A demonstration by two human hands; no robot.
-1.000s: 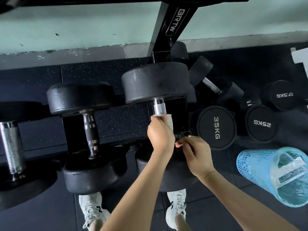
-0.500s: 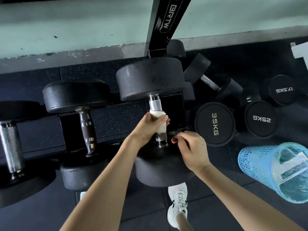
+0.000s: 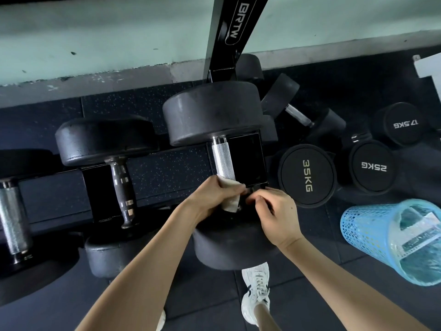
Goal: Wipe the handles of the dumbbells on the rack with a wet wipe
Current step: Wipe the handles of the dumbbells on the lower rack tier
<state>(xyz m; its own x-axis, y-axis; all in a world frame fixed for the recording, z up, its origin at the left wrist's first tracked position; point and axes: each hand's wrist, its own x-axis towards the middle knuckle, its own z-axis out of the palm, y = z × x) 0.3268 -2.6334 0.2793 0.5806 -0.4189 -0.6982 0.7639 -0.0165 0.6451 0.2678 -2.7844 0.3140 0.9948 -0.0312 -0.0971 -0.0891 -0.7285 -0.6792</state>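
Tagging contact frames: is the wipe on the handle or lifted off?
On. The left hand grips the wet wipe bunched around the near end of the chrome handle; the rest shows bare.

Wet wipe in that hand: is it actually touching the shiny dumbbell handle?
Touching. The head view shows the left hand gripping the wet wipe round the near end of the knurled handle, with no gap visible.

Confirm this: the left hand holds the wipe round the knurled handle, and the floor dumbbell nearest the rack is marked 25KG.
Wrong on the marking. In the head view the floor dumbbell nearest the rack reads 35KG. The left hand does hold the wipe round the knurled handle.
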